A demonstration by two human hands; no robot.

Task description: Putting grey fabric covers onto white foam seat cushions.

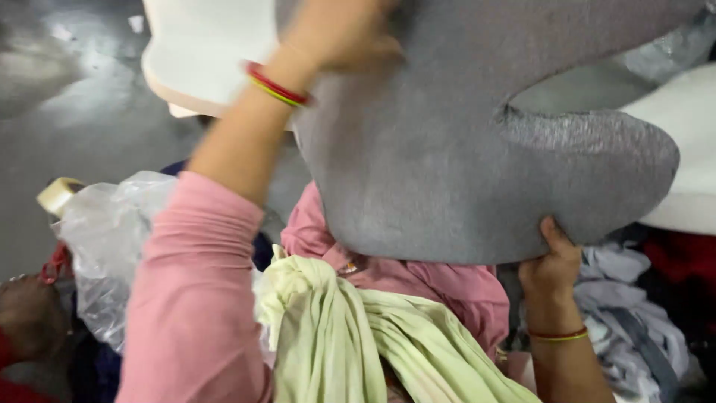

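Grey concrete floor (82, 112), shiny in patches, runs off to the upper left behind everything.

Nearest me, a pale green cloth (350, 336) hangs bunched and knotted down the person's front, over a pink garment (440, 287). Low at the left edge someone else's hand (26, 317) shows, blurred, with a red bangle (54, 265) beside it; what it is doing I cannot tell.

Next to that sits a clear plastic bag (104, 239), crumpled and slack, its contents too hazy to make out. A roll of pale tape (58, 194) pokes up at its top left corner.

On the right lies a heap of clothes (634, 321), grey-white pieces in front and something red further back.

Above all this the person holds up a large grey fabric-covered cushion (462, 149), curved like a horseshoe with one rounded arm pointing right. The right hand (550, 265) grips its lower edge from beneath, thumb up against the fabric, an orange and green bangle on the wrist. The left hand (339, 37), pink sleeve pushed back and red and yellow bangles on the wrist, is pressed against the cushion's upper part, fingers blurred but closed on the cloth.

Farthest off, white foam shapes (198, 52) stand at upper left, another at the right edge.
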